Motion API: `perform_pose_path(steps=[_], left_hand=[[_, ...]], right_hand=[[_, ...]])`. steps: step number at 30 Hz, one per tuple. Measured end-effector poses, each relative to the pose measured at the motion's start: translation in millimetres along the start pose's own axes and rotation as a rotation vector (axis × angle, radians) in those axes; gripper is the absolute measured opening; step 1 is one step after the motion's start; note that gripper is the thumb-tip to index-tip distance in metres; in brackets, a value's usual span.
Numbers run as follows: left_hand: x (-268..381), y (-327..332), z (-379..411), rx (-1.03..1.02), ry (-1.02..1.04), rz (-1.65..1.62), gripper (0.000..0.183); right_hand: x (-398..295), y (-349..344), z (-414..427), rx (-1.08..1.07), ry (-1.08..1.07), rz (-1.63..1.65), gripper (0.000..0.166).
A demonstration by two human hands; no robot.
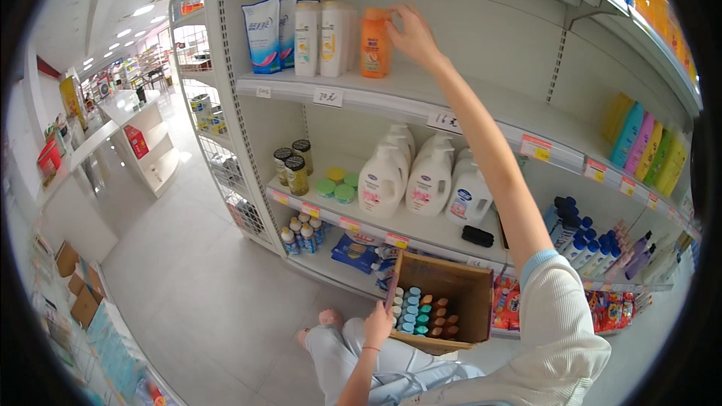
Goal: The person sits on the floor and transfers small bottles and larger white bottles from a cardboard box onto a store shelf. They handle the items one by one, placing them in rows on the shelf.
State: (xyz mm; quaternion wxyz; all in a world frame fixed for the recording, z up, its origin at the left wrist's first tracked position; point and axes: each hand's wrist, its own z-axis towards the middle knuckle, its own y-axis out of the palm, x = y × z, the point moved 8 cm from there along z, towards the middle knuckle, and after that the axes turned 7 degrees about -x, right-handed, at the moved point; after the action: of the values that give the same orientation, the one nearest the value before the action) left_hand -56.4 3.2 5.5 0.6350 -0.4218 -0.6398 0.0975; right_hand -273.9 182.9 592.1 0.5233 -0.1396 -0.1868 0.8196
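My right hand [413, 35] is raised to the upper shelf, its thumb and fingers at the top right side of an orange shampoo bottle [373, 45] that stands upright there. Whether the fingers grip it or only touch it is unclear. White bottles [331, 39] and blue-and-white refill pouches [262, 36] stand to its left. Low in front of me, my left hand [378, 324] holds the left edge of an open cardboard box [445, 270]. Inside the box are several bottles with white, light blue, teal, orange and brown caps [423, 313].
The middle shelf holds large white pump jugs [383, 180], green-lidded tubs [344, 193], black-lidded jars [296, 175] and a black object [478, 235]. Colourful bottles [646, 141] stand at the upper right. Blue packs [355, 251] lie on the bottom shelf. A white counter [113, 118] stands far left.
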Motion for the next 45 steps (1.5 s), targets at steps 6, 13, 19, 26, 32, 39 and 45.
perform_pose_path(steps=[6,13,19,26,32,39,45], left_hand=[[0.2,-0.2,2.7,-0.046,-0.010,0.051,0.028],[-3.0,1.4,5.7,0.003,0.016,0.028,0.025],[-5.7,5.4,6.7,0.017,0.009,0.003,0.027],[-7.6,5.0,2.9,0.063,0.016,-0.055,0.029],[-5.5,-0.1,0.3,0.070,-0.022,-0.052,0.030],[11.3,7.0,5.3,0.090,0.049,-0.012,0.031],[12.0,18.3,10.9,0.052,0.112,-0.054,0.030]], right_hand=[[20.4,70.1,39.1,-0.282,-0.033,-0.498,0.066],[13.6,82.1,34.4,-0.323,0.029,-0.421,0.054],[0.9,59.2,25.1,-0.148,-0.160,-0.324,0.044],[-11.9,35.0,11.9,-0.185,-0.218,0.040,0.039],[-30.2,-1.6,-16.9,-0.132,-0.280,0.047,0.038],[-40.8,-136.9,-22.3,0.259,-0.232,0.039,0.037],[-103.2,-218.9,-160.4,-0.104,-0.007,0.260,0.030]])
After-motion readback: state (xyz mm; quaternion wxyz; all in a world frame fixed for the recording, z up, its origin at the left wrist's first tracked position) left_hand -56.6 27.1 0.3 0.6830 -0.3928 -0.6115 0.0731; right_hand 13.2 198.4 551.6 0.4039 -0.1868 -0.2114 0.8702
